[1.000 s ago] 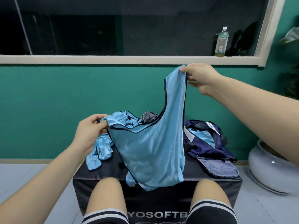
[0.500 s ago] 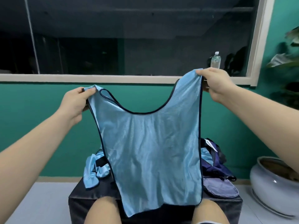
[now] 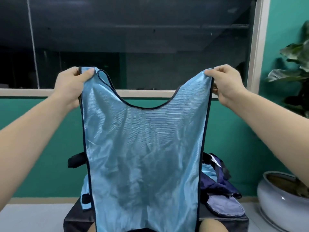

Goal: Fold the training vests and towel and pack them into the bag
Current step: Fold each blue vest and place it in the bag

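You have two hands up and one light blue vest (image 3: 143, 148) stretched between them. Your left hand (image 3: 71, 84) pinches the left shoulder strap, thumb on the near face and fingers (image 3: 74, 73) curled behind; your right hand (image 3: 225, 82) grips the right strap the same way, fingers (image 3: 217, 71) clenched on the cloth. The vest hangs flat and upright in the air above the black box (image 3: 78, 220), its lower hem dropping past the box's near edge toward your lap. It is shiny mesh with dark piping along the scooped neck and both sides, lightly creased down the middle, and one black side strap (image 3: 76, 159) sticks out past its left edge.

On the box lie two more things: a second light blue vest (image 3: 83, 204), crumpled at the left edge, and one navy bag (image 3: 215, 183), open at the right edge with a grey-blue flap toward you. One white pot (image 3: 275, 203) stands on the floor to the right.
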The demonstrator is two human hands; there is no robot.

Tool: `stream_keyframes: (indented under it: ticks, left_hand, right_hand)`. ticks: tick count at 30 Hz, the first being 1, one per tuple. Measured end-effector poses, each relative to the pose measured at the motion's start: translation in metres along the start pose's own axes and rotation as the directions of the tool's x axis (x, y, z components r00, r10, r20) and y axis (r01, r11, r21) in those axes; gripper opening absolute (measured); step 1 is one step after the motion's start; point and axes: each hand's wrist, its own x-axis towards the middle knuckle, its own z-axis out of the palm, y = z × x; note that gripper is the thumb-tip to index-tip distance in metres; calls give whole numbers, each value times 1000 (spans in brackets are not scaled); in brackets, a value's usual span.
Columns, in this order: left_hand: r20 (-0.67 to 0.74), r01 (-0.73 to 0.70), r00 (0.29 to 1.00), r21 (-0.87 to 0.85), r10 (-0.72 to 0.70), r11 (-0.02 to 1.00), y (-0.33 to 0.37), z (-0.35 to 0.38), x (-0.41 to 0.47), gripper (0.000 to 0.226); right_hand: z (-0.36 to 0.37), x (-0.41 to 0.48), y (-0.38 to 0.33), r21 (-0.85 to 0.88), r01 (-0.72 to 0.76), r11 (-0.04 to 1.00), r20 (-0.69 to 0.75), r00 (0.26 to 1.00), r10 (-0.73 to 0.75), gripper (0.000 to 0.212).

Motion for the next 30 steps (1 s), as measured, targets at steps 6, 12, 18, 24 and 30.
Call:
stream_keyframes:
  ticks: [6, 12, 18, 24, 30]
  left_hand:
    - [25, 123, 992, 90, -125, 988, -56, 6, 23, 33]
    - [28, 290, 954, 159, -298, 944, -157, 27, 48, 42]
    - [19, 370, 923, 231, -385, 900, -268, 47, 76, 36]
    - [20, 394, 911, 250, -412, 884, -344, 66, 98, 29]
    - [27, 423, 888, 340, -458, 840, -407, 76, 108, 27]
  right_hand:
    - [11, 14, 40, -57, -43, 997, -31, 999, 41, 33]
    - [30, 42, 132, -158, -155, 975, -6, 988, 156, 29]
    - [40, 69, 249, -237, -258, 937, -42, 966, 256, 30]
    - [43, 93, 334, -258, -321, 911, -71, 947, 313, 29]
    - [46, 107, 404, -292, -362, 885, -60, 931, 360, 25]
